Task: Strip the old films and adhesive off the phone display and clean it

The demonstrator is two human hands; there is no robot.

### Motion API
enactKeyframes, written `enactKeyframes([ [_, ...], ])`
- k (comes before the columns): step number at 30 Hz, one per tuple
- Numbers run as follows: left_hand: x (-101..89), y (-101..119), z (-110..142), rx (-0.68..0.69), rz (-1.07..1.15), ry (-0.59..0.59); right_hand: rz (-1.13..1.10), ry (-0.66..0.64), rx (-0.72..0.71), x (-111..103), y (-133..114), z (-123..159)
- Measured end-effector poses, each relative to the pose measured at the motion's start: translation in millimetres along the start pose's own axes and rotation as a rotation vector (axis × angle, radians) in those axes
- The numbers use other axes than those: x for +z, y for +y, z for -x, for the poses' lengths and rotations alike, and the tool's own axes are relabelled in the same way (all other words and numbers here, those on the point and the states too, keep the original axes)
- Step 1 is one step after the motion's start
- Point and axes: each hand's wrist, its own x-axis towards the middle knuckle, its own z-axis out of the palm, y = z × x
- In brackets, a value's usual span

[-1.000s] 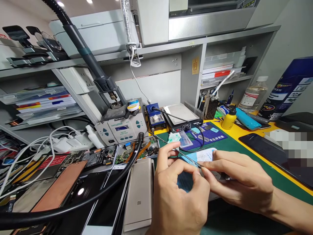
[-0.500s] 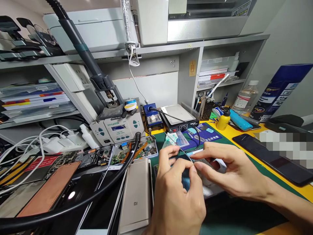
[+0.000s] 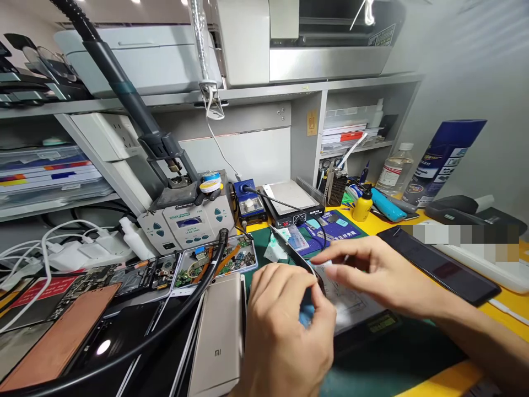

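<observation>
My left hand (image 3: 289,320) is closed on a thin, dark, flat panel (image 3: 291,248), pinched near its lower end and seen almost edge-on, tilted up to the left. What kind of part it is I cannot make out. Just right of the panel's end is my right hand (image 3: 372,275), thumb and forefinger apart; whether the forefinger's tip touches the panel is unclear. Beneath both hands lies a flat device with a greyish, line-marked top (image 3: 351,303) and a dark front, partly hidden by the hands.
A gold phone (image 3: 219,336) lies left of my left hand, crossed nearby by a thick black hose (image 3: 165,336). Behind stand a hot-air station (image 3: 192,223) and a heating plate (image 3: 291,198). To the right are a black phone (image 3: 438,267) and a yellow bottle (image 3: 362,204).
The view has shifted a little to the right. My right thumb and forefinger have moved away from my left fingertips. The dark panel now shows more of its face.
</observation>
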Motion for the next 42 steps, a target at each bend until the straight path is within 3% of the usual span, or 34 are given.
enactKeyframes([
  [3,-11.3,0,-8,-0.158,-0.029,-0.05,0.06,-0.028,0.044,-13,11,-8],
  [7,-25.7,-3,-20,-0.46,-0.005,-0.115,0.386,-0.034,-0.082,-19,21,-13],
  [13,-31.3,-13,-24,-0.587,0.157,-0.14,0.635,-0.181,-0.191,-22,10,2],
  [16,-30.1,-13,-21,-0.522,0.137,-0.117,0.594,-0.151,-0.18,-27,-1,9],
  [19,-26.9,-9,-16,-0.354,0.079,-0.09,0.356,-0.078,-0.05,-24,-12,5],
  [25,-17.3,-8,-4,0.034,-0.005,-0.045,-0.266,-0.371,0.178,-5,-23,-16],
  [30,-14.7,-12,-3,0.194,-0.045,0.007,-0.611,-0.325,0.186,5,-12,-22],
  [34,-14.9,-11,-3,0.268,-0.09,0.046,-0.627,-0.286,0.165,9,-5,-18],
  [42,-11.7,-13,4,0.291,-0.089,-0.016,-0.457,-0.216,0.062,8,-10,-11],
])
